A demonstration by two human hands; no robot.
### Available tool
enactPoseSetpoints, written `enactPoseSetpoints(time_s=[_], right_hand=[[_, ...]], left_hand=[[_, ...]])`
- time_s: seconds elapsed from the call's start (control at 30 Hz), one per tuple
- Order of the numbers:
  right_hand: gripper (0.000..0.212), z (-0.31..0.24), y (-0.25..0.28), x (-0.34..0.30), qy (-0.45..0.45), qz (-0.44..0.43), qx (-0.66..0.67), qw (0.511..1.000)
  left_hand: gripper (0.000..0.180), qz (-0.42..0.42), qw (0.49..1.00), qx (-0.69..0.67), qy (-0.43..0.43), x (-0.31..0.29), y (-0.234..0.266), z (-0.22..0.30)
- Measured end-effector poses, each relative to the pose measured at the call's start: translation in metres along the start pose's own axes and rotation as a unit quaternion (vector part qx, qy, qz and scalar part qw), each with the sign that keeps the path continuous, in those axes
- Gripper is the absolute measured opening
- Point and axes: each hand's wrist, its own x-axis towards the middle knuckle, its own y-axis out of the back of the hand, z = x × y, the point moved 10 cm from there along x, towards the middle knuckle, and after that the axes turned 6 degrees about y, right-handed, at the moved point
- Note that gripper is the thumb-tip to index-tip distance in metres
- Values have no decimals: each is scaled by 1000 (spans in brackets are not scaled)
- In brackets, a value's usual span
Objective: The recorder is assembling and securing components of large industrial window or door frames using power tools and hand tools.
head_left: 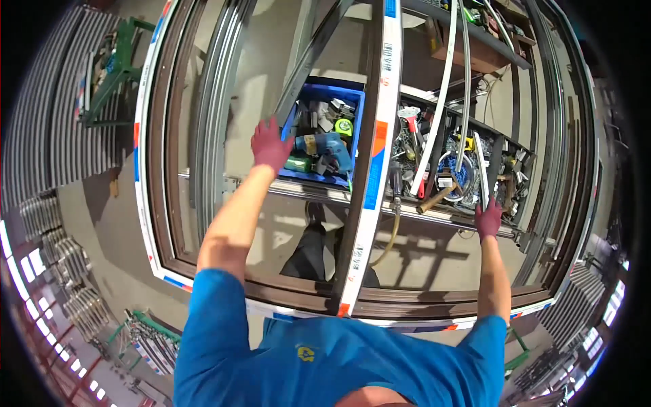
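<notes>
My left hand [271, 145], in a maroon glove, is at the left edge of a blue crate [360, 112]. Its fingers are apart, beside the lower end of a dark grey metal profile [308, 64]; whether they touch it I cannot tell. Inside the crate lie a blue power drill [330, 147], a bright green tape measure [344, 127] and small metal pieces. My right hand [488, 220], gloved alike, is closed around the lower end of a narrow white strip [481, 166], which slants up over a dark tray [521, 144] of hardware.
A large brown window frame [434, 296] with white protective tape surrounds the work area, and a taped mullion [380, 156] divides it. Long pale strips [441, 98] cross the trays. A hose [390, 244] hangs below. Left stand a green rack [121, 74] and stacked profiles [54, 129].
</notes>
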Motion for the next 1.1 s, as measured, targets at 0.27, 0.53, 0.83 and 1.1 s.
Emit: enactPoseSetpoints(time_s=[0.27, 0.53, 0.83, 1.1], right_hand=[[51, -134, 125, -153, 226, 20, 195, 954], [46, -292, 254, -217, 319, 119, 200, 919], [74, -564, 264, -235, 653, 133, 107, 738], [42, -580, 239, -295, 867, 181, -67, 460]], left_hand=[[95, -168, 973, 17, 160, 130, -110, -38], [62, -238, 952, -172, 90, 104, -63, -25], [42, -354, 642, -629, 260, -120, 60, -33], [85, -339, 646, -636, 253, -275, 150, -30]])
